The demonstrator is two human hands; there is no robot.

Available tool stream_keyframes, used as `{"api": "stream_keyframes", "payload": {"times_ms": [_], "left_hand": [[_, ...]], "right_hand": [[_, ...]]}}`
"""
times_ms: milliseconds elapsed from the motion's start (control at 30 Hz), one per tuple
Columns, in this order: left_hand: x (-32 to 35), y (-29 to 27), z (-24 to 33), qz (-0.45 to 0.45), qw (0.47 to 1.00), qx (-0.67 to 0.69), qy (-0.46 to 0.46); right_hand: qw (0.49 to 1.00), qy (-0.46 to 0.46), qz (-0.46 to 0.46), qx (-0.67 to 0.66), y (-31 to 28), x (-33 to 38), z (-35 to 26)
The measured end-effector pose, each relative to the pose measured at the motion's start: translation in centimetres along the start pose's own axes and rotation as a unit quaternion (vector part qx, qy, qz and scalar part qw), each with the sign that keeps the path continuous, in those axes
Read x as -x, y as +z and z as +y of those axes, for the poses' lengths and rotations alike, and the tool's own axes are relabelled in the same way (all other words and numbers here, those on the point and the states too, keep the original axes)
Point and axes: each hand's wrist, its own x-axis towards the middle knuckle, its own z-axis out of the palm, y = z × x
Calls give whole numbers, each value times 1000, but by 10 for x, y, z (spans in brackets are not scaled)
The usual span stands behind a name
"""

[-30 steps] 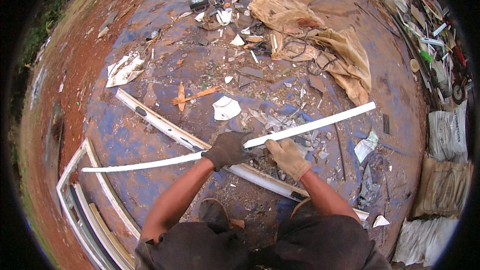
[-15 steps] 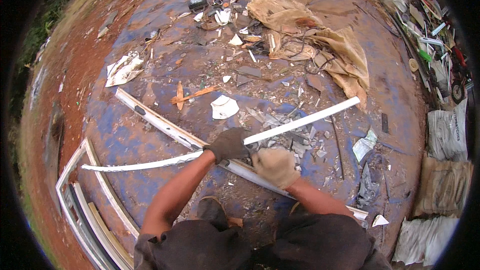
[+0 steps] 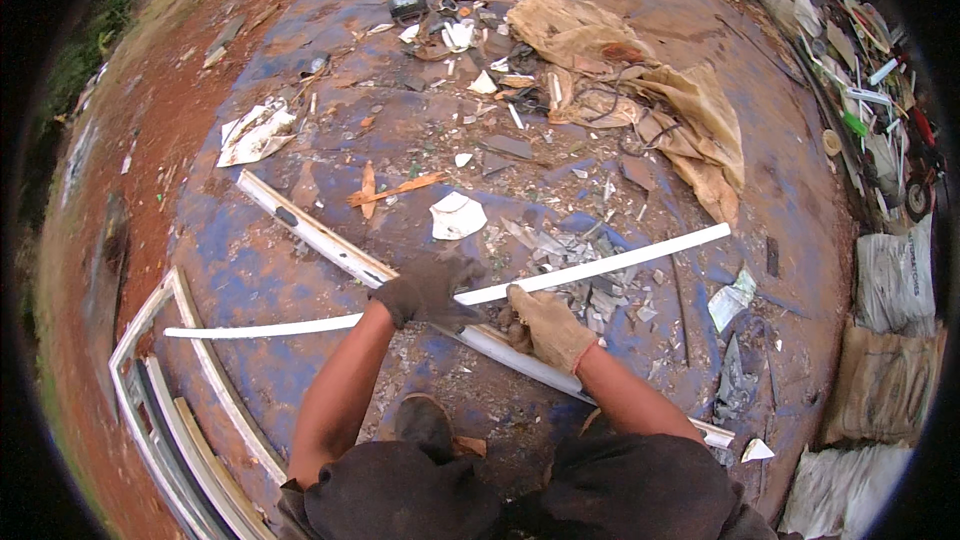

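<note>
A long, slim white strip (image 3: 620, 258) lies slantwise across a longer white frame bar (image 3: 330, 252) on the ground in front of me. Where the two cross, my left hand (image 3: 422, 292), in a dark glove, rests over the strip. Its fingers are stretched out and apart, slightly blurred, and they cover that part of the strip. My right hand (image 3: 555, 328), in a tan glove, is just right of the crossing. Its thumb side meets the strip's lower edge, while the other fingers curl over the bar; whatever they may hold is hidden.
Grey broken shards (image 3: 600, 295) lie beyond my right hand. A white fragment (image 3: 458, 216) and crossed wood splinters (image 3: 385, 192) are farther off. Tan sacking (image 3: 690, 130) is crumpled at far right; a white frame (image 3: 190, 320) lies left. Sacks (image 3: 890, 380) line the right side.
My left hand has shifted left along the strip and its fingers have spread. My right hand has moved slightly, and the strip's right end sits lower.
</note>
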Motion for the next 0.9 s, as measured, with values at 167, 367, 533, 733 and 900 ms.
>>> {"api": "stream_keyframes", "payload": {"times_ms": [167, 367, 533, 733, 900], "left_hand": [[17, 31, -4, 68, 994, -29, -75], [15, 44, 4, 146, 982, -104, -59], [2, 41, 41, 147, 967, -204, -37], [-32, 49, 76, 187, 970, -156, -3], [-64, 50, 59, 146, 989, -16, -10]], "right_hand": [[898, -237, 107, 356, 10, 1, 9], [819, -159, 149, 531, 5, 45, -20], [766, -191, 200, 581, -30, 88, -67], [663, -332, 112, 662, -61, 62, -98], [719, -288, 116, 621, -76, 70, -84]]}}
